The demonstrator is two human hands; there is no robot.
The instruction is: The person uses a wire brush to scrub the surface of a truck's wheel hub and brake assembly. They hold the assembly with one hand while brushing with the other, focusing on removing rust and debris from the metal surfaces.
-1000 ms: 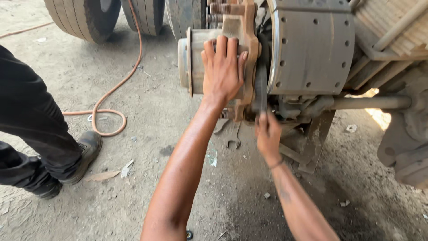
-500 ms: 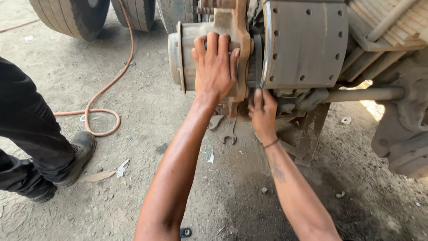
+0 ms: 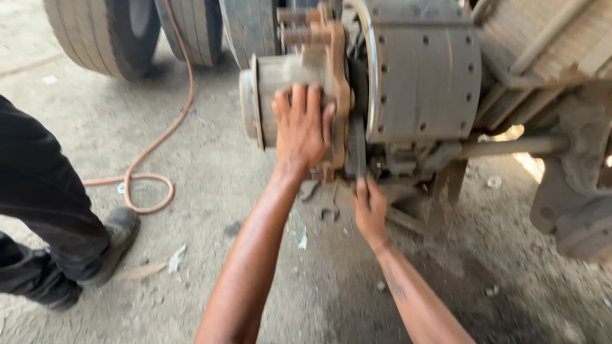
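Your left hand (image 3: 303, 130) lies flat on the rusty cylindrical steel wheel hub (image 3: 280, 95); your right hand (image 3: 370, 210) reaches beneath (grip unclear), where fingers could pinch if the hub shifts.

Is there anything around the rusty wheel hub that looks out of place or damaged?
Yes. A metal wrench lies loose in the dirt under the rusty wheel hub, beside scraps of litter. The orange air hose loops across the ground near a bystander's black shoe.

brake drum (image 3: 424, 70) crowding the hub (image 3: 274, 76), open ground (image 3: 210, 165) left
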